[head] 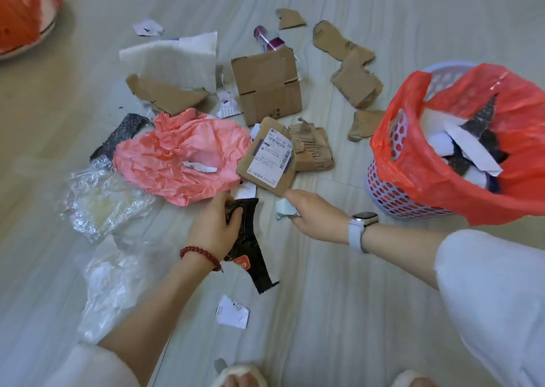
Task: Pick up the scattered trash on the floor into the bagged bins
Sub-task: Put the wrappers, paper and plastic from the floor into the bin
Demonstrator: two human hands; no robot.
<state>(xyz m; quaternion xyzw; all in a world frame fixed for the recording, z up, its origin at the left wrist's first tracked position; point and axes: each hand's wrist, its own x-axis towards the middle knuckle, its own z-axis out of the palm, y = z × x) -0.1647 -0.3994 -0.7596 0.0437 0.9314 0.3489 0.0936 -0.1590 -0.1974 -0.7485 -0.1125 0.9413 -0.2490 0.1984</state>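
My left hand [213, 227] grips a black speckled plastic strip [252, 257] with an orange sticker, just above the floor. My right hand [312, 211] holds a small pale scrap of paper [284, 209] beside a labelled cardboard piece [271, 159]. A lavender perforated bin [386, 192] lined with a red bag [418, 156] stands at the right, holding white and black scraps. A crumpled pink paper [182, 153] lies in front of my left hand.
Torn cardboard pieces [354, 83], a flattened box [268, 86], a white sheet [177, 59], a purple-capped tube [267, 37], clear plastic wrap [97, 198] and a white paper scrap [231, 311] litter the floor. Another red-bagged bin [23, 12] sits at the far left.
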